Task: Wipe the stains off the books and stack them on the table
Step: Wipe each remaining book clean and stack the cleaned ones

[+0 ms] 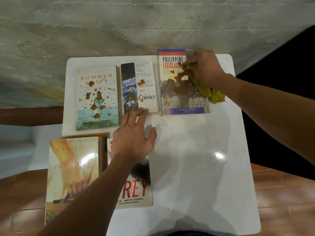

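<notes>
Five books lie flat on the white table [196, 159]. Brown stains cover the Philippine Legislature book [177, 92] at the back right, the Contact book [146, 89] in the middle and the Summer Shift book [97, 99] to its left. My right hand [204, 67] grips a yellow-green cloth [209, 92] and presses it on the upper right of the Philippine Legislature cover. My left hand [134, 137] is spread open, its fingertips touching the near edge of the Contact book, and it hides part of the Prey book [136, 191]. The Crossing book [73, 176] lies at the near left.
A rough grey concrete wall [119, 28] rises just behind the table. Brown tiled floor [281, 198] shows at the right and near left. The table's right half is bare white surface. The Crossing book overhangs the table's left edge.
</notes>
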A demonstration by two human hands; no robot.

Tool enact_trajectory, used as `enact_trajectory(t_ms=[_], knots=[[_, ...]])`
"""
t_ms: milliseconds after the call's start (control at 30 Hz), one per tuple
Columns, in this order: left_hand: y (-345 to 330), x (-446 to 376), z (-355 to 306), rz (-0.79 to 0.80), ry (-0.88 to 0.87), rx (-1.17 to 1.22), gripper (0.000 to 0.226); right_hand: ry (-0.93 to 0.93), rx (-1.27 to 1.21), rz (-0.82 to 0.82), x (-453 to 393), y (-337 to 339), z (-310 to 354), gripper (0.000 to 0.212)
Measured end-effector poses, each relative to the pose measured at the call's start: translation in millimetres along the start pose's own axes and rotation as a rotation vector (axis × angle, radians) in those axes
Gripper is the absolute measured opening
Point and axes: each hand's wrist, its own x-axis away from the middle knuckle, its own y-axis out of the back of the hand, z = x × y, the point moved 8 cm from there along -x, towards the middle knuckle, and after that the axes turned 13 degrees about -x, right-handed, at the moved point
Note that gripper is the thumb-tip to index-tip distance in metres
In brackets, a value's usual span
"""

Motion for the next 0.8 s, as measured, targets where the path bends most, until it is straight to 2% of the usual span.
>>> enact_trajectory(t_ms=[67,167,267,400,533,667,800], knots=[[-0.8,-0.9,0.1,0.005,0.002,-0.005,0.065,0.044,0.015,0.039,-1.4,-0.3,1.7,0.025],[-2.2,1.0,-1.1,0.011,0.004,-0.004,0.065,-0.046,0.042,-0.044,-4.2,7.8,-7.8,0.024],[-1.7,0.2,0.6,0.007,0.004,0.006,0.066,0.002,0.048,0.058,1.8,-3.8,1.5,0.027],[-3.4,-1.2,0.6,0.010,-0.002,-0.004,0.065,-0.091,0.000,-0.081,3.2,8.8,-11.0,0.025],[-4.8,-2.1,2.0,0.008,-0.002,-0.006,0.066,-0.038,-0.058,0.040,10.3,-0.4,-1.3,0.027],[-5.2,0.0,1.3,0.020,-0.003,-0.009,0.066,-0.150,-0.090,-0.064,12.6,6.1,-11.4,0.025],[-4.0,-2.0,2.0,0.012,-0.006,-0.013,0.067,-0.004,-0.073,0.076,29.8,-6.9,6.6,0.030]])
